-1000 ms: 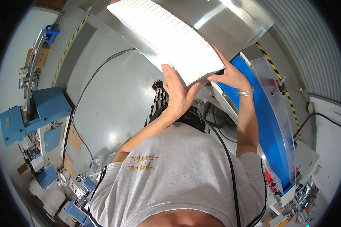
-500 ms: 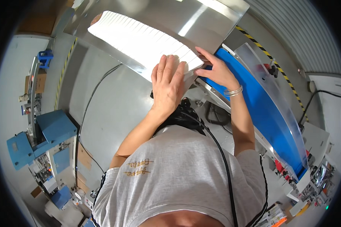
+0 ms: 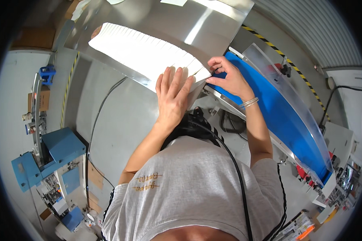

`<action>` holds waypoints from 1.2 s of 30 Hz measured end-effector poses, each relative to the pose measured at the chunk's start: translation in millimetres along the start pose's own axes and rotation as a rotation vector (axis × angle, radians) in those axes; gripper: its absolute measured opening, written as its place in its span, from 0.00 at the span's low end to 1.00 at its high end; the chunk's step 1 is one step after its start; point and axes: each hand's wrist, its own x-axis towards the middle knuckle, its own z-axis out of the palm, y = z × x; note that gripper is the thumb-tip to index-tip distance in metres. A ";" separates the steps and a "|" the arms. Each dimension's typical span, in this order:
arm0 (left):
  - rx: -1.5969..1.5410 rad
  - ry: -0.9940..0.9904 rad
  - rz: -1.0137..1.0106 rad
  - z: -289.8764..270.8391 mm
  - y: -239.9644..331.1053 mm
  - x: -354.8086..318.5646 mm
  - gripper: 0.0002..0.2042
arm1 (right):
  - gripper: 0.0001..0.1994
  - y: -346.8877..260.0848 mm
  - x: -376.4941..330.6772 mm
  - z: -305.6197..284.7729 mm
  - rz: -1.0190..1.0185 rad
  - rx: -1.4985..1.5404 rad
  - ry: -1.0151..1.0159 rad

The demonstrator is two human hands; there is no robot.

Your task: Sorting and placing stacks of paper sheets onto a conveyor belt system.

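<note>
A long row of white sheets or cards, overlapping and fanned out, lies along a shiny metal table. Bright glare hides what they are exactly. My left hand rests on the near edge toward the row's right end, fingers stretched out and slightly spread. At that end, beside the table's corner, is my right hand. Its fingers are bent, and a gap shows between them and the thumb, whose tip is close to the last sheets. I make out nothing held in it.
A blue conveyor belt with a clear side guard runs along my right. A black cable hangs down over my shirt. Blue machine housings stand at the left; yellow-black floor tape lies beyond the belt.
My right hand's fingers, stretched over the row's end before, have bent back toward the thumb. My left hand stays on the sheets. The whole view has shifted slightly.
</note>
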 end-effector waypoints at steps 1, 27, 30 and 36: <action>0.007 0.006 0.023 2.0 -2.2 -1.5 0.21 | 0.23 -1.8 0.7 0.1 -0.013 0.004 -0.024; -0.029 0.020 -0.007 -0.7 -23.6 29.1 0.07 | 0.21 62.9 -41.1 -32.4 0.450 0.091 0.458; -0.038 0.014 -0.046 0.0 -19.6 31.0 0.15 | 0.26 76.2 -68.3 -43.6 0.433 -0.184 0.666; 0.011 -0.021 -0.002 0.1 -24.4 27.0 0.20 | 0.22 68.0 -125.3 -71.0 0.492 -0.047 0.882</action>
